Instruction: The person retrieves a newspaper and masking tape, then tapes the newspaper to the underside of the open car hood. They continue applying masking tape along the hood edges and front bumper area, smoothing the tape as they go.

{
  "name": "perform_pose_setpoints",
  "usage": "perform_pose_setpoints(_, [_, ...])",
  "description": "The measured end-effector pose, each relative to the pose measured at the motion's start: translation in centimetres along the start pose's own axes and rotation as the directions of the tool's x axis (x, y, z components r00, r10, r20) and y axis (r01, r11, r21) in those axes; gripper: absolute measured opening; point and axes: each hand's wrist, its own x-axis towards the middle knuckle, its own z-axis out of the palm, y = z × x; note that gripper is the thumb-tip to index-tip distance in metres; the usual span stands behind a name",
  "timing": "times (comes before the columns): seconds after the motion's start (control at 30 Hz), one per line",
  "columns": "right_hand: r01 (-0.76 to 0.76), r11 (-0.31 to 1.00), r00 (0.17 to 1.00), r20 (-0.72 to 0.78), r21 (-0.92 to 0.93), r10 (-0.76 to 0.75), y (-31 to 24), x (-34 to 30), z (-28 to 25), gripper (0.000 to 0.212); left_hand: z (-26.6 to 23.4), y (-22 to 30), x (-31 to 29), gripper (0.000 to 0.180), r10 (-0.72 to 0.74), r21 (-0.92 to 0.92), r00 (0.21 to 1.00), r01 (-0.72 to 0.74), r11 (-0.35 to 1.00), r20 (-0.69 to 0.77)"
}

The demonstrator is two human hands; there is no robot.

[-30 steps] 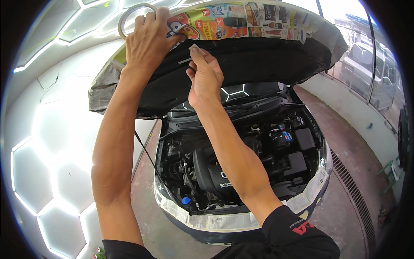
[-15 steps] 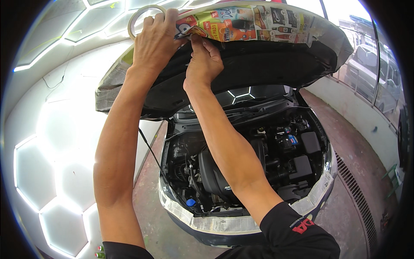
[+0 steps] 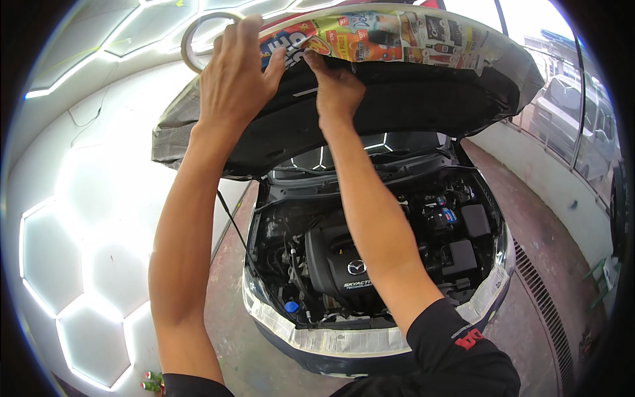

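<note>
A raised car hood (image 3: 397, 89) has its front edge covered by a colourful printed newspaper sheet (image 3: 370, 45). My left hand (image 3: 231, 79) is up at the left part of that edge, its thumb lifted away from the fingers. Against its fingers is a ring-shaped roll of masking tape (image 3: 186, 47), partly hidden behind them. My right hand (image 3: 338, 92) is beside it, fingers curled, with a fingertip at the sheet's lower edge. What lies inside its grip is hidden. A short pale strip (image 3: 305, 92) shows on the hood's dark underside between both hands.
Below is the open engine bay (image 3: 331, 258), with pale covering along its front rim (image 3: 344, 342). A thin prop rod (image 3: 233, 221) stands at left. Beyond are a hexagon-lit wall (image 3: 59, 264), a floor drain grate (image 3: 546, 298) and a parked vehicle (image 3: 569, 119) outside.
My right hand has moved right along the sheet, away from my left. My left thumb has lifted off, uncovering more print. The tape roll has shifted slightly left and down.
</note>
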Motion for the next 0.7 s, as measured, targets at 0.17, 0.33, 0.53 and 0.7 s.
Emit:
perform_pose_setpoints(0.17, [-0.134, 0.990, 0.925, 0.363, 0.031, 0.114, -1.9, 0.1, -4.1, 0.044, -3.5, 1.9, -4.2, 0.046, -0.173, -0.332, 0.965, 0.233, 0.914, 0.199])
perform_pose_setpoints(0.33, [-0.279, 0.874, 0.688, 0.718, 0.399, -0.108, -5.5, -6.4, -11.2, 0.053, -5.9, 7.3, -5.9, 0.083, -0.109, -0.408, 0.740, 0.480, 0.776, 0.664])
perform_pose_setpoints(0.53, [0.244, 0.969, 0.786, 0.575, 0.050, -0.228, -9.5, -5.9, -17.0, 0.008, -3.5, 12.1, -5.1, 0.054, -0.066, -0.588, 0.744, 0.576, 0.568, 0.664])
perform_pose_setpoints(0.7, [0.186, 0.954, 0.968, 0.120, 0.234, -0.218, -9.0, -0.7, -19.0, 0.015, -0.3, 15.1, -1.9, 0.012, 0.142, -0.411, 0.910, 0.034, 0.911, 0.389])
